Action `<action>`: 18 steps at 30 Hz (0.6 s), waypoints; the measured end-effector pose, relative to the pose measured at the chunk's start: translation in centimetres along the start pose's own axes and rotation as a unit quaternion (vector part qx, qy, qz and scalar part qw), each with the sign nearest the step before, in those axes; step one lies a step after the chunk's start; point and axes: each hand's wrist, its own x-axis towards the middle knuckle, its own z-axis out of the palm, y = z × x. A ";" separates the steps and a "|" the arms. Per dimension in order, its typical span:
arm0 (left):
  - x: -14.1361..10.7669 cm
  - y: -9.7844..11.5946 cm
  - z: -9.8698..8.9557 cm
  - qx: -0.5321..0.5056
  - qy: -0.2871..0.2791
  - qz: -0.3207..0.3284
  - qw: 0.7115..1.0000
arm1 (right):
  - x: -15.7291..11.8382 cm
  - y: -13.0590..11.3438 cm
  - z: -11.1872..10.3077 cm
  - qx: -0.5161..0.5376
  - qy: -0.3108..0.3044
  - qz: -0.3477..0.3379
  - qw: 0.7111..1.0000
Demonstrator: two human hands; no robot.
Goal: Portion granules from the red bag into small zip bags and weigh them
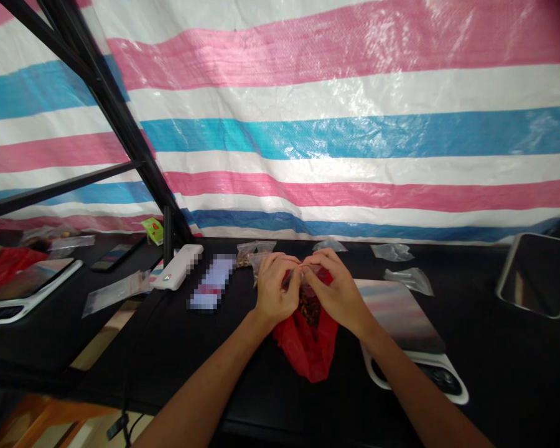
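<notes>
The left hand (276,289) and right hand (336,297) pinch the gathered mouth of a red plastic bag (307,351), fingers curled and fingertips almost meeting, on a black worktop (186,367). Brown dried pieces (310,309) show inside the bag. A small clear bag (256,253) of similar pieces lies just beyond the left hand, with a white power bank (178,266) and a blurred-out object (212,282) to its left. A phone (401,317) in a white case lies beside the right hand, below a striped tarpaulin (336,143).
</notes>
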 end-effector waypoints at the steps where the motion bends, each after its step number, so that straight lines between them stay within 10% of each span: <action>1: 0.0 0.1 0.0 -0.003 0.005 0.003 1.000 | 0.0 -0.1 0.0 0.000 -0.005 -0.003 1.000; 5: 0.1 0.0 -0.3 -0.025 0.051 -0.021 0.998 | -0.2 -0.5 0.0 -0.006 -0.011 -0.012 1.000; 11: 1.2 -4.6 -1.7 0.008 0.150 -0.311 0.939 | -0.2 -0.4 0.1 -0.006 0.031 0.002 0.999; 18: 0.7 -9.6 -2.8 0.075 0.080 -0.368 0.923 | -0.3 0.0 0.2 0.008 0.049 0.012 0.999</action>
